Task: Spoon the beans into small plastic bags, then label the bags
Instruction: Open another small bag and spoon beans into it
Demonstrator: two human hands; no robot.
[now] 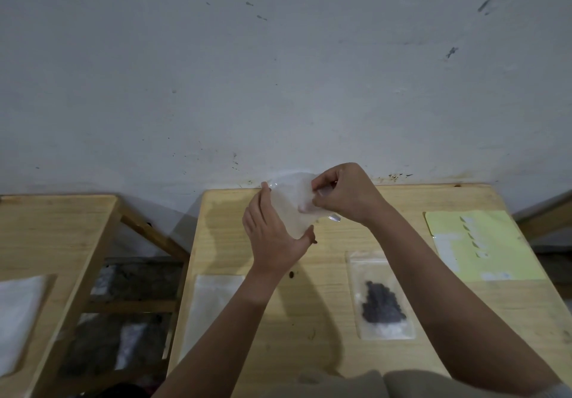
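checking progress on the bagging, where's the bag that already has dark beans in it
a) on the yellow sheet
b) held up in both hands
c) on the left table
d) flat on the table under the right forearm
d: the bag with dark beans lies flat on the table beside the right forearm, while both hands hold a clear item.

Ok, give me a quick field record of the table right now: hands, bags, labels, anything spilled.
left hand: supports a clear plastic container from its left side
right hand: pinches the container's right edge
container: held above the table, contents cannot be told
filled bag: flat on table, dark beans inside
empty bags: flat on table, left of the arms
label sheet: yellow-green, far right
spill: one loose bean
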